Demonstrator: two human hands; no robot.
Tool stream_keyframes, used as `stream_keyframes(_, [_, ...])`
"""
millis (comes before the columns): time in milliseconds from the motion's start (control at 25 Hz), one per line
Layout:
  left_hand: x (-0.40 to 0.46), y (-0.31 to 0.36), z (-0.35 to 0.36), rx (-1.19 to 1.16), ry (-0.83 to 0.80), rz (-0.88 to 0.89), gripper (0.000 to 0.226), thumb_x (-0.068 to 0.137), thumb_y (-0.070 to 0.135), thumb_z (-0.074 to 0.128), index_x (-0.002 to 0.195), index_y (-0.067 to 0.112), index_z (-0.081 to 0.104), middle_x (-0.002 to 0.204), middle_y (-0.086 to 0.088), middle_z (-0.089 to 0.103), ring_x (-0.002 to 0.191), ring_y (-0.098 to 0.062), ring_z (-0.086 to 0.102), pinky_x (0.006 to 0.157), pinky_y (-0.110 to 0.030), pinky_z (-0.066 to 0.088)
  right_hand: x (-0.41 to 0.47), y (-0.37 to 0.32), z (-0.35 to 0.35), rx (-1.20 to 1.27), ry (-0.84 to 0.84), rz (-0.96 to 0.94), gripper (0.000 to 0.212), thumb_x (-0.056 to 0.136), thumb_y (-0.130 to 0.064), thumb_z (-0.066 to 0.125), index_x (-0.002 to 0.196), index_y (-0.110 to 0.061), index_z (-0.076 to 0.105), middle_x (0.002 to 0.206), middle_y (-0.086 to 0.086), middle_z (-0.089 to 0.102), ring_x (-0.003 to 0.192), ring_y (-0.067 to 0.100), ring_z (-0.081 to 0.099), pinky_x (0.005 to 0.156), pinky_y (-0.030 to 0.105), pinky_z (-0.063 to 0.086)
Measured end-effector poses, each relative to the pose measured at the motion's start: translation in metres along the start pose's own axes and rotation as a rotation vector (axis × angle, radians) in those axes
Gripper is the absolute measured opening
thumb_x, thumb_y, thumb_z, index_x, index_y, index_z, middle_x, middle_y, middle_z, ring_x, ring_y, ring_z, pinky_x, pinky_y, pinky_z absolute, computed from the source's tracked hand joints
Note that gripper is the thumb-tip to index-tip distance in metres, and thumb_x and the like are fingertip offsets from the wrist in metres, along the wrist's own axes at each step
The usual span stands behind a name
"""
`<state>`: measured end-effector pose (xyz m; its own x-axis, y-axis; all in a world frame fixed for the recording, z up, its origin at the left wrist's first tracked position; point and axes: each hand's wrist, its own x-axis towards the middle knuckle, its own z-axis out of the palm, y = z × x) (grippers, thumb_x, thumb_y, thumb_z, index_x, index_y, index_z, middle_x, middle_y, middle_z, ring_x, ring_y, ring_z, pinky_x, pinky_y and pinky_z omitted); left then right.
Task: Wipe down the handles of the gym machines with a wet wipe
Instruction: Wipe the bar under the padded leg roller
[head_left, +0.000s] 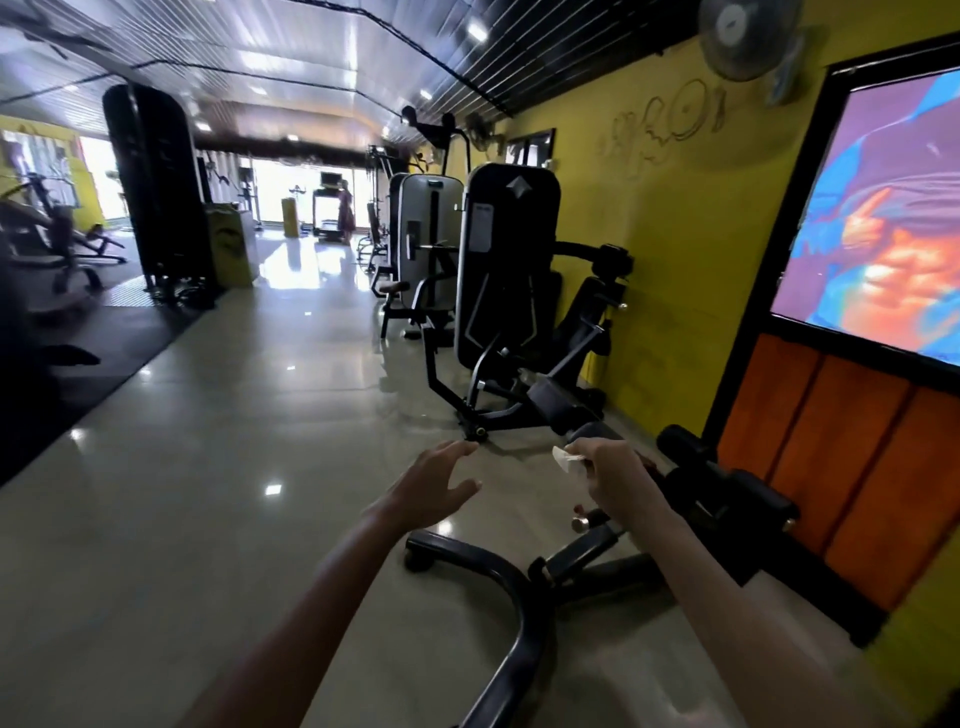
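Head view, left to right. At 9 o'clock, dark gym equipment (57, 244) on black matting. Near centre, left hand (434, 486) above the tiled floor (218, 467), fingers spread and relaxed, grasping nothing. Just to its right, right hand (613, 475), fingers curled round a white wet wipe (566, 460). Beyond, at 12 o'clock, black weight machine (509, 260). Below the hands, curved black machine frame (498, 597). At 3 o'clock, yellow wall (675, 249), framed poster (883, 208).
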<state>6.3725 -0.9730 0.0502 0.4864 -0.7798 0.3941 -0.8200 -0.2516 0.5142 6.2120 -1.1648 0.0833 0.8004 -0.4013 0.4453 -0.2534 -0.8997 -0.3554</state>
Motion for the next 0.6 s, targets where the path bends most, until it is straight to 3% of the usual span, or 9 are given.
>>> stream_keyframes(120, [0.03,-0.034,-0.003,0.005,-0.004,-0.046,0.053,0.089,0.029,0.062,0.136,0.009,0.047,0.137,-0.006,0.051,0.127,-0.018,0.046,0.099,-0.021,0.032,0.04,0.005,0.027,-0.011,-0.036,-0.027,0.027,0.086,-0.001,0.058,0.112,-0.004,0.066,0.103,0.014,0.07,0.093,0.022,0.067,0.081,0.031,0.055])
stream_keyframes(360, [0.121,-0.117,-0.011,0.014,-0.03,-0.017,0.051,0.088,0.026,0.064,0.134,0.008,0.049,0.135,-0.007,0.053,0.126,-0.017,0.047,0.096,-0.016,0.03,0.137,0.016,0.083,-0.045,-0.007,-0.018,0.022,0.084,0.0,0.06,0.105,-0.002,0.068,0.098,0.012,0.066,0.086,0.023,0.063,0.075,0.031,0.052])
stream_keyframes(600, [0.234,-0.186,-0.012,-0.01,-0.177,0.131,0.053,0.089,0.028,0.063,0.136,0.01,0.047,0.135,-0.005,0.052,0.125,-0.016,0.047,0.095,-0.014,0.028,0.215,0.043,0.132,-0.121,0.01,0.183,0.023,0.085,-0.001,0.06,0.107,-0.003,0.067,0.098,0.011,0.06,0.088,0.027,0.061,0.077,0.035,0.051])
